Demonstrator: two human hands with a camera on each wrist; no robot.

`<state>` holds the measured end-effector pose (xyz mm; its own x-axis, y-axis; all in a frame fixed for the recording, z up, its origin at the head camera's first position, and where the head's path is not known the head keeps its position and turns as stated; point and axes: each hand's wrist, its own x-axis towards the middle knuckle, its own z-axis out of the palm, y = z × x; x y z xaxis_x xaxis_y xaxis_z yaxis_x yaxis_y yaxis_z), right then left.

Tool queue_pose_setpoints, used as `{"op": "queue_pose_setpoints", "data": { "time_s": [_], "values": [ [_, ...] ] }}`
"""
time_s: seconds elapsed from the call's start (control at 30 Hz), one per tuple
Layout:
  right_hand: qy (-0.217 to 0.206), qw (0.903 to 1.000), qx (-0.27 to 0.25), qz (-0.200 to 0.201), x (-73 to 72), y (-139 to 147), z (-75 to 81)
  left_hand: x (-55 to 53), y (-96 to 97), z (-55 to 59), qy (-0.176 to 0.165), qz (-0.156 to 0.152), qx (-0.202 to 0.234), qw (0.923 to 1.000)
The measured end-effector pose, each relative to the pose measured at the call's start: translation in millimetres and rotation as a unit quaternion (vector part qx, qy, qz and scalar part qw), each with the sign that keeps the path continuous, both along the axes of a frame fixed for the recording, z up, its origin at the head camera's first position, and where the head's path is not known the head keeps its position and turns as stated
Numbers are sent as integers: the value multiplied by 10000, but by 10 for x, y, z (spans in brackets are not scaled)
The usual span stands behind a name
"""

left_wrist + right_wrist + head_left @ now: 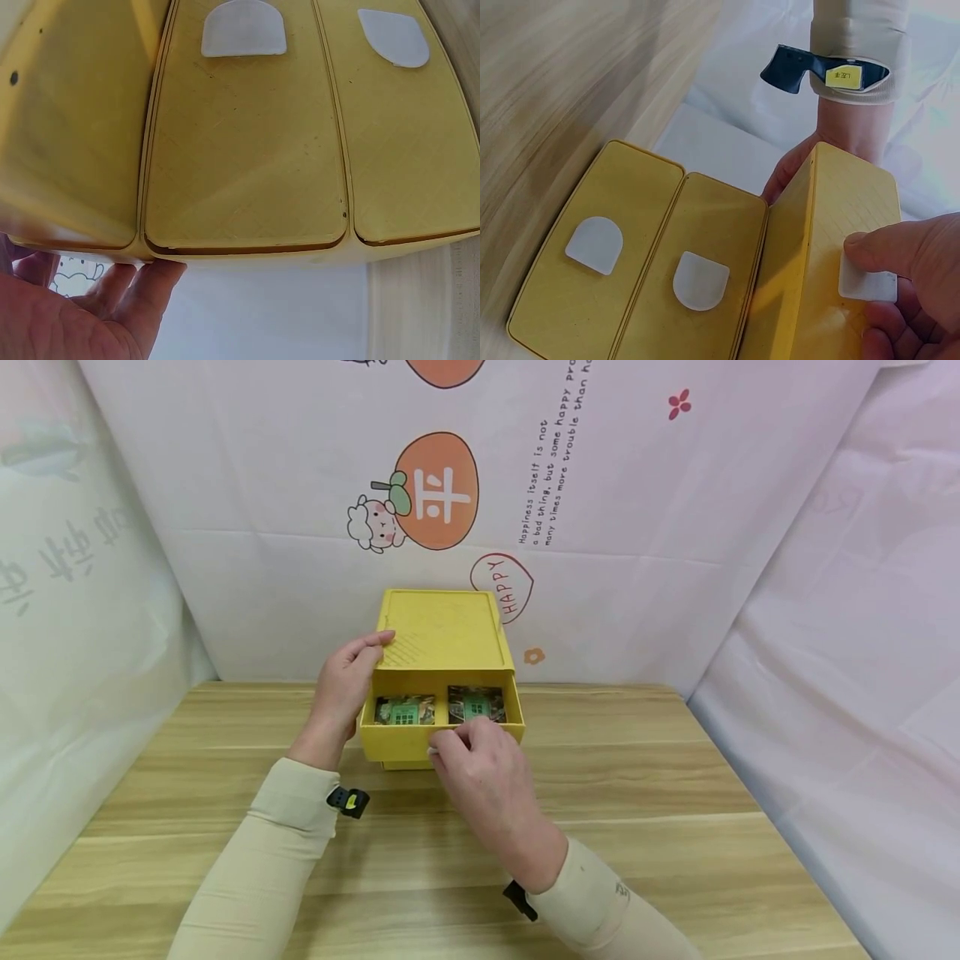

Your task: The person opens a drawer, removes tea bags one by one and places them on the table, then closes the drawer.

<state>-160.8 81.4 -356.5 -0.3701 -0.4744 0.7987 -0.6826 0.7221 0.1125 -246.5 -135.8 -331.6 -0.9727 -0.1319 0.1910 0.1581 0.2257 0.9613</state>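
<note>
A small yellow drawer box (446,627) stands on the table against the back sheet, its top drawer (397,745) pulled out toward me. Inside that drawer, on either side of a divider, lie two dark packets with green labels, the left packet (405,710) and the right packet (476,702). My left hand (345,685) holds the box by its left side, fingertips reaching onto the top edge. At the drawer front, my right hand (486,768) pinches a white tab handle (868,283) between thumb and curled fingers.
Below are two closed drawers, a middle drawer (247,150) and a bottom drawer (409,142), each with a white tab. The wood-grain table (637,810) extends around the box. Printed white sheets (615,602) rise behind and at both sides.
</note>
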Motion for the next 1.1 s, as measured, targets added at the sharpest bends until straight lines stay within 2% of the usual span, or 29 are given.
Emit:
{"op": "queue_pose_setpoints", "data": {
  "time_s": [1.1],
  "values": [
    [-250,9997,-39,8,166,28,6,-13,22,-3,-31,190,-56,9998]
  ]
}}
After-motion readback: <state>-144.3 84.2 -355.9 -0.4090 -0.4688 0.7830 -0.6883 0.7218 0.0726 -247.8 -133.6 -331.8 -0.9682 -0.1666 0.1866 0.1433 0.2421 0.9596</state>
